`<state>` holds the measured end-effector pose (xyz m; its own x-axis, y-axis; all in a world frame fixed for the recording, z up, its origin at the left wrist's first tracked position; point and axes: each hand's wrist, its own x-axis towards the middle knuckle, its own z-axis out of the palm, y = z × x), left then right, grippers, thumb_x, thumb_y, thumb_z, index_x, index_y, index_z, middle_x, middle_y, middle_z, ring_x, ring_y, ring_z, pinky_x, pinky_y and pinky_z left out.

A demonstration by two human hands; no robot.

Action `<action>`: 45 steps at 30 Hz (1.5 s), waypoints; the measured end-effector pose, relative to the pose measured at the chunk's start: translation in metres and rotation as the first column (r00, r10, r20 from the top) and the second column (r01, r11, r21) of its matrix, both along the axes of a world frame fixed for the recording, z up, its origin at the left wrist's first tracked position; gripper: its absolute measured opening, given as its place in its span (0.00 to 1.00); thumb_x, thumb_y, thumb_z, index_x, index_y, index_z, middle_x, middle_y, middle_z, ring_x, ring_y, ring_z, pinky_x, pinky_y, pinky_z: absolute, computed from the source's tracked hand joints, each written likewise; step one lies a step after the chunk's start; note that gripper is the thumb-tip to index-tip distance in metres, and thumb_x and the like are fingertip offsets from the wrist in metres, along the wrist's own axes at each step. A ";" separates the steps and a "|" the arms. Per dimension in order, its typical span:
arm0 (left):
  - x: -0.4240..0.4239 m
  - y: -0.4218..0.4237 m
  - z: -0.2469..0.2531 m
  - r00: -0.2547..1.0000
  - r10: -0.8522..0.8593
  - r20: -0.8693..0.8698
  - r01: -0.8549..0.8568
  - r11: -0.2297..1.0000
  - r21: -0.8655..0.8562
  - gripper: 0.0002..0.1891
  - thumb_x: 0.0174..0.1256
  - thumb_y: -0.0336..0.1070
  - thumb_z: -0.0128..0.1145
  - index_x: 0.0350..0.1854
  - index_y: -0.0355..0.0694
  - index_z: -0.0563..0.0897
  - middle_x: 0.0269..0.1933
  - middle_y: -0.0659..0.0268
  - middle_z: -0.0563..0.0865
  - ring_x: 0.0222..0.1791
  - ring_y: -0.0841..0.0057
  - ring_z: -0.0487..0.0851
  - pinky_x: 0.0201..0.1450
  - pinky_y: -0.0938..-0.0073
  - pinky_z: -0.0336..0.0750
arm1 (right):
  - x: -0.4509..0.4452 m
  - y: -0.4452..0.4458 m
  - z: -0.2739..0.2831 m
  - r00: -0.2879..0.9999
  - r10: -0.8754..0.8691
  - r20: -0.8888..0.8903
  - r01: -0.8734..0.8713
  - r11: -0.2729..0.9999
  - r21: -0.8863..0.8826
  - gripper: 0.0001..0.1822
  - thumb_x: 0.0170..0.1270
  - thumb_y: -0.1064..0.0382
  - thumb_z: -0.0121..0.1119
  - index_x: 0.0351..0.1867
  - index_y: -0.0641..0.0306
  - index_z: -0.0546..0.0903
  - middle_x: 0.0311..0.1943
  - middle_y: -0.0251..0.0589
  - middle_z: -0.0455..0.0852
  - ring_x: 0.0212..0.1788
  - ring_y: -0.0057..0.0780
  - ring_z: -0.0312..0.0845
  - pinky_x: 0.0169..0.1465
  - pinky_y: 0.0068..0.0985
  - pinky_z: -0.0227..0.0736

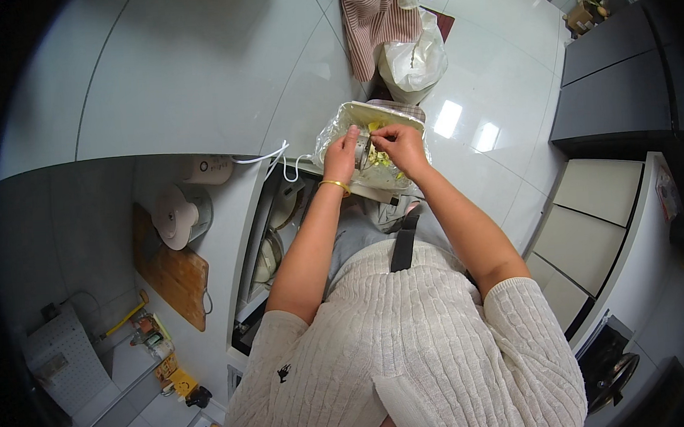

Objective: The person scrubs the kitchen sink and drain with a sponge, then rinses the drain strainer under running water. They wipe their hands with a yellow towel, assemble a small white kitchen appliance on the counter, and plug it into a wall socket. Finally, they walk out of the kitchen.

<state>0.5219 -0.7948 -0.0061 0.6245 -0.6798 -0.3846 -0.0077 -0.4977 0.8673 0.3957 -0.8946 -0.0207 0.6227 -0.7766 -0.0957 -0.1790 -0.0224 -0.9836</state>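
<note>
My left hand [342, 157] grips a small round metal vessel [362, 151], tilted on its side above a bin. Against the upper rim of that vessel, the thumb and forefinger of my right hand [402, 147] are pinched together; what lies between them is too small to make out. The bin [361, 106] is pale, with a clear plastic liner [330, 127] folded over its edge. Yellow-green food scraps [381, 158] lie inside it, partly hidden by my hands.
An open drawer [271, 255] with dishes is at my left. Above it, the counter carries a wooden cutting board [174, 268], a lidded jug [177, 216] and a white cable [263, 157]. Beyond the bin stand a white plastic bag [412, 62] and striped cloth [375, 23]. Cabinets [589, 224] line the right.
</note>
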 end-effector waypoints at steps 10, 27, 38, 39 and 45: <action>0.016 0.018 -0.005 0.976 0.161 -0.147 -0.153 0.986 0.065 0.33 0.71 0.63 0.44 0.51 0.34 0.84 0.39 0.61 0.85 0.40 0.77 0.78 0.51 0.77 0.71 | -0.005 -0.021 -0.041 0.874 0.250 -0.417 -0.343 0.925 -0.165 0.22 0.52 0.79 0.52 0.49 0.58 0.80 0.41 0.46 0.86 0.47 0.43 0.82 0.52 0.34 0.75; 0.014 0.025 -0.004 0.950 0.216 -0.224 -0.237 0.969 -0.070 0.33 0.71 0.64 0.44 0.49 0.34 0.84 0.45 0.57 0.86 0.47 0.74 0.80 0.56 0.76 0.69 | 0.025 -0.005 -0.062 0.413 0.276 -0.868 -0.792 0.579 -0.193 0.11 0.54 0.67 0.57 0.39 0.60 0.84 0.39 0.49 0.86 0.45 0.46 0.84 0.46 0.40 0.79; 0.015 0.028 -0.014 0.949 0.237 -0.210 -0.256 0.964 -0.067 0.34 0.70 0.66 0.43 0.49 0.35 0.84 0.45 0.55 0.86 0.47 0.71 0.80 0.56 0.75 0.69 | 0.030 -0.008 -0.048 0.424 0.388 -0.818 -0.745 0.664 -0.071 0.20 0.49 0.67 0.60 0.48 0.56 0.82 0.49 0.51 0.83 0.48 0.48 0.82 0.51 0.37 0.77; 0.015 0.028 -0.012 0.946 0.244 -0.212 -0.263 0.963 -0.064 0.34 0.70 0.66 0.44 0.49 0.35 0.84 0.45 0.55 0.86 0.47 0.71 0.80 0.55 0.75 0.70 | 0.026 -0.008 -0.050 0.494 0.422 -0.761 -0.760 0.634 -0.142 0.22 0.49 0.68 0.59 0.50 0.56 0.81 0.52 0.52 0.82 0.49 0.48 0.81 0.53 0.35 0.76; 0.017 0.030 -0.005 0.928 0.246 -0.282 -0.273 0.960 -0.061 0.34 0.70 0.66 0.43 0.49 0.35 0.85 0.43 0.57 0.86 0.44 0.73 0.80 0.53 0.75 0.71 | 0.016 -0.007 -0.047 0.711 0.562 -0.423 -0.512 0.826 0.236 0.31 0.56 0.70 0.58 0.65 0.58 0.69 0.63 0.48 0.73 0.55 0.43 0.77 0.60 0.31 0.72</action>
<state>0.5387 -0.7648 -0.0112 0.6663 -0.5504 -0.5030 0.3503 -0.3645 0.8628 0.4121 -0.9012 -0.0676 0.7942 -0.2963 -0.5305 -0.5899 -0.1666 -0.7901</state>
